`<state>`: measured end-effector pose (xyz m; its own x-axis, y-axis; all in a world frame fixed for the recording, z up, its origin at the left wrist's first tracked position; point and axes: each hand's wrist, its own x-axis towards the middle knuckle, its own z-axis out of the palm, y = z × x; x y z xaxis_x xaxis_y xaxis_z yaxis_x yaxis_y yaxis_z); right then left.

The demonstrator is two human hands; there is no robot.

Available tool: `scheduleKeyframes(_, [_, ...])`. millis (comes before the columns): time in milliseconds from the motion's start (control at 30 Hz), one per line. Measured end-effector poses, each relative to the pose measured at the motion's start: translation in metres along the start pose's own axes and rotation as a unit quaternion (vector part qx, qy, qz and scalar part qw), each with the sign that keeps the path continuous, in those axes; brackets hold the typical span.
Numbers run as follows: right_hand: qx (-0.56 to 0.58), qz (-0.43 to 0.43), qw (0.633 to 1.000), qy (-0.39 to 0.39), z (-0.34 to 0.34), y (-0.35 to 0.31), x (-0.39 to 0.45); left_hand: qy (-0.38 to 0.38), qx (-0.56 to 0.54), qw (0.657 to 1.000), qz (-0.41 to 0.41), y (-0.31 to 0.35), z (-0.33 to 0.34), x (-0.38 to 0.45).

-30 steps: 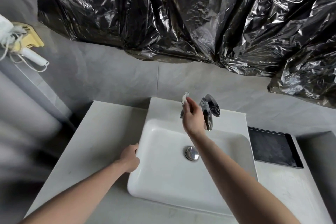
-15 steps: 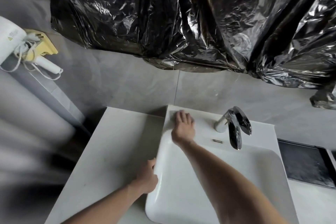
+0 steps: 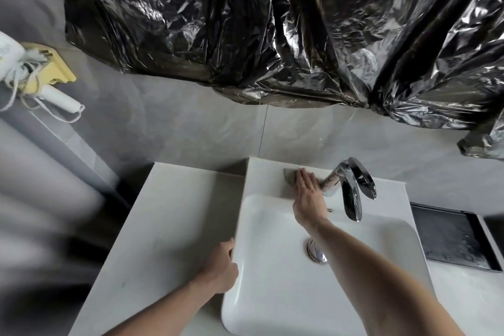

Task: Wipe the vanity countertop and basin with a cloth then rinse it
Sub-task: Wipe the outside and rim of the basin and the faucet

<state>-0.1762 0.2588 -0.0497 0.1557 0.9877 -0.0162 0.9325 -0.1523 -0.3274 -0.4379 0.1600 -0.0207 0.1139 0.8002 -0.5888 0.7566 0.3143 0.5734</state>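
Two hands are engaged, each with a separate function. The right hand [image 3: 308, 194] lies flat, fingers straight and together, pressing the cloth [image 3: 289, 176] onto the far ledge of the basin [image 3: 272, 294], just left of the faucet [image 3: 346, 185]. A flat palm spreads pressure over the cloth, which suits wiping a level surface. Only a grey corner of the cloth shows beyond the fingertips; the rest is under the hand, so its full extent cannot be judged.

The left hand [image 3: 221, 267] rests against the near-left outer wall of the basin, where it meets the countertop [image 3: 163, 226]. It appears loosely curled with the thumb against the rim; this placement probably braces the body during the far reach. It holds nothing.

The faucet spout points toward the near side, over the bowl. No water is seen running. The drain stopper [image 3: 316, 251] sits in the bowl floor, partly hidden by the right forearm. A dark tray [image 3: 452, 237] lies on the countertop to the right of the basin.
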Motion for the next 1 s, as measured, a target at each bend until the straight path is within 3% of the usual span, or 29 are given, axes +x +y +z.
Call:
scheduleKeyframes(100, [0.042,0.015,0.999,0.021,0.009,-0.016,-0.021,-0.002,0.018,1.0,0.009,0.004,-0.001,-0.003])
scheduleKeyframes(200, [0.046,-0.057,0.997,-0.017,0.015,-0.014,-0.045,-0.013,0.024,1.0,0.016,0.003,-0.004,-0.003])
scheduleKeyframes(433, [0.001,-0.032,0.998,-0.051,-0.037,0.09,-0.074,-0.015,0.047,0.999,-0.002,-0.001,-0.003,-0.001])
scheduleKeyframes(633, [0.007,0.131,0.991,-0.011,-0.081,0.187,-0.076,-0.006,0.066,0.998,-0.019,-0.001,-0.001,0.0])
scheduleKeyframes(800, [0.03,0.221,0.974,-0.039,-0.103,0.223,-0.05,0.011,0.058,0.998,-0.032,0.006,0.004,-0.002])
scheduleKeyframes(1000, [-0.039,0.082,0.993,-0.073,-0.058,0.169,-0.013,0.028,0.055,0.997,-0.047,0.017,0.008,-0.007])
